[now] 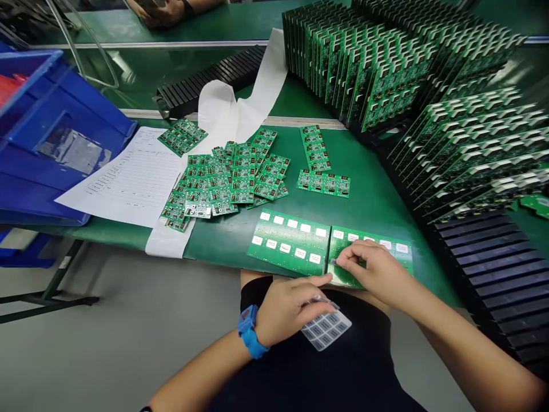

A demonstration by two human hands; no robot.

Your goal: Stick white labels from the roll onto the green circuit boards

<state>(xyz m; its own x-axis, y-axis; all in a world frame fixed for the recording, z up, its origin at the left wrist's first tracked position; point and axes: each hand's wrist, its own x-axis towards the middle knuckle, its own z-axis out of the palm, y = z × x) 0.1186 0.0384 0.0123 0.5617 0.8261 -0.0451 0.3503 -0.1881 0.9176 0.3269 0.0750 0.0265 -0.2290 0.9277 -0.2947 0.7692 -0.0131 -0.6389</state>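
My left hand (288, 308), with a blue wrist strap, holds a sheet of small white labels (326, 329) over my lap at the table's near edge. My right hand (372, 269) pinches a small label and presses it onto a green circuit board panel (403, 254) at the front edge. Beside it on the left lies a second green panel (288, 241) with white labels stuck in two rows.
A pile of loose green boards (223, 180) lies mid-table, with paper (128, 180) and a blue bin (51, 131) to the left. Black racks full of upright boards (386, 63) stand at the right and back. Another person's hands (160, 11) rest at the far side.
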